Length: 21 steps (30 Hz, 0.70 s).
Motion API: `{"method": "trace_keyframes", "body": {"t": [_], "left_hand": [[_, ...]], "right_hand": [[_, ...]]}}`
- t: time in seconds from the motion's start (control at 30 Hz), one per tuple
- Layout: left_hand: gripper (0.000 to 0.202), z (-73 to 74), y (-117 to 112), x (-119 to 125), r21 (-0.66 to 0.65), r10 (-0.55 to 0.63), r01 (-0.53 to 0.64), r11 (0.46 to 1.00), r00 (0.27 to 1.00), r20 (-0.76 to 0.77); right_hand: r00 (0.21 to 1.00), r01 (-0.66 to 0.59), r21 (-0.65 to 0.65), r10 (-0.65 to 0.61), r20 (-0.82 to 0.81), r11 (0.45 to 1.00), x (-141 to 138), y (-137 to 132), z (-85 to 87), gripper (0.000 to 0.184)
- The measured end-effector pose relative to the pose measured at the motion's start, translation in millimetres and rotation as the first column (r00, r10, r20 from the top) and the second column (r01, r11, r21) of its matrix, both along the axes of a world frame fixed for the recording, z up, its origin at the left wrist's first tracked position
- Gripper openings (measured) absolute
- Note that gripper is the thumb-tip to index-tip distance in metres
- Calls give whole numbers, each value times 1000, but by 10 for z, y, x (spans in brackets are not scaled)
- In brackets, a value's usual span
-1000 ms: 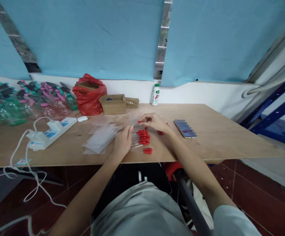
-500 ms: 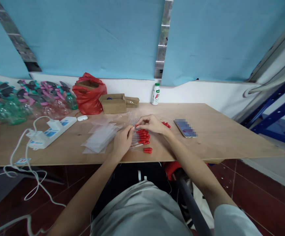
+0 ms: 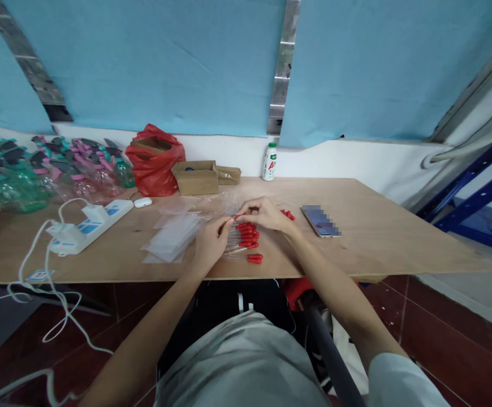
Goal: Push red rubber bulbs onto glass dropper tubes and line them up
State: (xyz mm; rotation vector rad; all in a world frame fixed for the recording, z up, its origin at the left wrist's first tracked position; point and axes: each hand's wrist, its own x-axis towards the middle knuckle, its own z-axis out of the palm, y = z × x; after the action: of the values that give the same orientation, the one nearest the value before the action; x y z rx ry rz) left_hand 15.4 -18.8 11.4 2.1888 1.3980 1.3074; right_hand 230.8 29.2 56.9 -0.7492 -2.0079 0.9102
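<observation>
A row of glass droppers with red rubber bulbs (image 3: 246, 237) lies on the plywood table (image 3: 377, 237) in front of me. My left hand (image 3: 209, 243) rests beside the row, fingers curled and pinching at the droppers' glass ends. My right hand (image 3: 264, 213) hovers over the far end of the row, fingers pinched on a red-bulbed dropper. A pile of clear plastic sleeves (image 3: 172, 237) lies just left of my left hand. A few loose red bulbs (image 3: 287, 214) sit right of my right hand.
A phone (image 3: 320, 220) lies to the right. A white power strip (image 3: 89, 224) with cables and an earbud case (image 3: 143, 202) sit left. At the back stand a red bag (image 3: 155, 161), a cardboard box (image 3: 195, 177), a small bottle (image 3: 270, 162) and bagged spray bottles (image 3: 38, 175).
My right hand has drawn in towards the left hand over the far end of the dropper row. The left hand has shifted only slightly.
</observation>
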Motion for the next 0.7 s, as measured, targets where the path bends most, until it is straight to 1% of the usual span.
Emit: {"method": "trace_keyframes", "body": {"t": [0.17,0.27,0.4,0.5,0.63,0.7], "left_hand": [[35,7,26,-5,-3,-54,54,999,996,70],[35,-13,53,-12,-10,-79,81,997,990,119],[37,-59,91,-38,-58,-128,140,988,976,176],[37,-87,109,-56,-84,-148,169,982,967,207],[38,-111,130,-62,-102,-160,189,977,958,240],[37,-127,147,-63,-105,-149,180,978,956,254]], "right_hand": [[1000,0,-30,-1,-27,1000,-8,-15,-6,31],[1000,-2,-19,2,-26,1000,-8,-14,-18,32],[1000,19,66,-20,13,998,-7,-13,-23,31],[999,9,129,-13,35,992,-6,-10,-27,32],[999,3,142,-9,39,990,-11,-15,-28,35],[999,3,146,-8,34,989,-22,-21,-23,36]]}}
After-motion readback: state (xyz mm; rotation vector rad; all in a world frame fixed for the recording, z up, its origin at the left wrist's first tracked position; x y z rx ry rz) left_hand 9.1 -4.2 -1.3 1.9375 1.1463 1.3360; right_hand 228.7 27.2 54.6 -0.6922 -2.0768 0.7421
